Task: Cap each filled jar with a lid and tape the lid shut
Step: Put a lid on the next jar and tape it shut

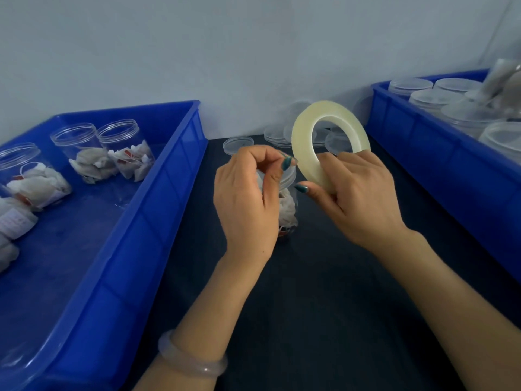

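**Taping station, seen from the head camera.** A dark table (324,300) is flanked by two blue crates. In the left crate (158,193), open jars (84,153) filled with tea bags are stored without lids. In the right crate (417,153), capped jars (428,98) are packed side by side.

Both hands are raised over the middle of the table. The right hand (363,198) is closed on the tape roll (304,142): its fingers are passed through the core and the thumb is laid against the lower rim, so that the pale roll is held upright and tilted. The left hand (245,198) is curled, with thumb and forefinger pinched together at the roll's outer edge. Whether a free end of tape lies between them cannot be told.

The filled jar (289,213) being worked on is stood on the table between the two hands, largely hidden behind the left hand. A ribbed translucent lid (290,176) is seated on it.

Loose lids (238,143) are stacked at the back of the table, against the wall. A pale bracelet (191,359) is worn on the left wrist.
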A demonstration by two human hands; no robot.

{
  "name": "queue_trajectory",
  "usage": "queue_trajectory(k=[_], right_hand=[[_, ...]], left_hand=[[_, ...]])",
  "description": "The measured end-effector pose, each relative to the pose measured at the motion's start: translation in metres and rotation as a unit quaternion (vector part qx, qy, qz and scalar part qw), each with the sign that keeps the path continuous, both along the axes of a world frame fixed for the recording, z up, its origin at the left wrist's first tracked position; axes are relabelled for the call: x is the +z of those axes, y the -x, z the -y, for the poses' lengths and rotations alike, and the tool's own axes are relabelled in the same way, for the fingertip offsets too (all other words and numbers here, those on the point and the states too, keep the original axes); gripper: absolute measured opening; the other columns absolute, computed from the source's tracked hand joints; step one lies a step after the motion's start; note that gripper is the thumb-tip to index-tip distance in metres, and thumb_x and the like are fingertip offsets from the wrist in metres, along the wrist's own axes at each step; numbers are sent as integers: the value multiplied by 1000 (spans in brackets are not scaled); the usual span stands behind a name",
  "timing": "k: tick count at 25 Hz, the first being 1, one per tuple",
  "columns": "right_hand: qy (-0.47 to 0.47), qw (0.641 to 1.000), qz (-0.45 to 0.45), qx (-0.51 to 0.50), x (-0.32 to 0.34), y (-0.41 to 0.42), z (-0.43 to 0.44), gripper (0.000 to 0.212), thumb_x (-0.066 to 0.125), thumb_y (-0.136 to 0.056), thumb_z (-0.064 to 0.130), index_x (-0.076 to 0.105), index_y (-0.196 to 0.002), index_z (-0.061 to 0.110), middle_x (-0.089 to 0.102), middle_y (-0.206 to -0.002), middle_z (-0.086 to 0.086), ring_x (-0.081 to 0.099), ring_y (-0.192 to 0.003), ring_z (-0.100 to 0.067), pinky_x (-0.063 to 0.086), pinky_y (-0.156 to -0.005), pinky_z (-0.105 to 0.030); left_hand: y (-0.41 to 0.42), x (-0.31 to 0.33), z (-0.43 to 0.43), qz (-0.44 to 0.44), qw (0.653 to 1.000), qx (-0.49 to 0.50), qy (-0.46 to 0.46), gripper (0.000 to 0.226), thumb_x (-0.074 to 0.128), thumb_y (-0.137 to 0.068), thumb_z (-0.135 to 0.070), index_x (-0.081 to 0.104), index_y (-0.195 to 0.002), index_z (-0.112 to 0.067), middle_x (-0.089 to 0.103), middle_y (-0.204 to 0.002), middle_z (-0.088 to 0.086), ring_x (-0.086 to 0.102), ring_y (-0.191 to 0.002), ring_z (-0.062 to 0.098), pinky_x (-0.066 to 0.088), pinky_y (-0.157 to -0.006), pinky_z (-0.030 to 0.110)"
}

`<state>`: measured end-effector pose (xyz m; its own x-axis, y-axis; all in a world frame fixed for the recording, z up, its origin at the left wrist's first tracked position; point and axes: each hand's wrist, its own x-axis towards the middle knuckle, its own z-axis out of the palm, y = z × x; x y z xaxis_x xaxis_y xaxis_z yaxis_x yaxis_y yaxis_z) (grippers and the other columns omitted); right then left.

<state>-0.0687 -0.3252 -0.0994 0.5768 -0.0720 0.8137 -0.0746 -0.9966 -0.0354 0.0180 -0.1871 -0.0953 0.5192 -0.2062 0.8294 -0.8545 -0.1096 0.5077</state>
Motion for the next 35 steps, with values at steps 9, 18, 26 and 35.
queue_trajectory(k=[9, 18, 26, 35], right_hand=[[0, 991, 46, -123, -3, 11, 41, 72, 31, -97, 69, 57, -64, 10, 54, -59, -2, 55, -67, -28, 26, -87, -41], [-42, 991, 8, -127, -8, 3, 37, 79, 30, -81, 86, 54, -63, 13, 42, -57, 4, 45, -66, -22, 24, -85, -40], [-52, 988, -9, -145, -13, -6, 33, 80, 25, -84, 84, 59, -70, 12, 45, -63, 3, 52, -70, -26, 24, -85, -40], [-88, 986, -8, -138, -15, -12, 30, 71, 29, -87, 79, 51, -68, 14, 42, -60, 2, 39, -67, -19, 26, -83, -40]], left_hand=[[4, 2, -37, -36, 999, 7, 0, 8, 56, -99, -28, 52, -97, -21, 61, -89, -4, 55, -75, 13, 49, -71, 46], [-1, -24, -71, -159, 987, -22, 10, 20, 59, -97, -12, 45, -98, -26, 62, -88, 0, 55, -70, 0, 42, -66, 10], [-19, -27, -58, -195, 981, 4, 21, 23, 60, -98, -15, 44, -93, -30, 62, -88, 0, 48, -63, 3, 42, -62, 15], [-37, -31, -18, -155, 986, 42, 35, 7, 51, -103, -18, 44, -103, -18, 56, -92, -4, 55, -76, 4, 46, -69, 18]])
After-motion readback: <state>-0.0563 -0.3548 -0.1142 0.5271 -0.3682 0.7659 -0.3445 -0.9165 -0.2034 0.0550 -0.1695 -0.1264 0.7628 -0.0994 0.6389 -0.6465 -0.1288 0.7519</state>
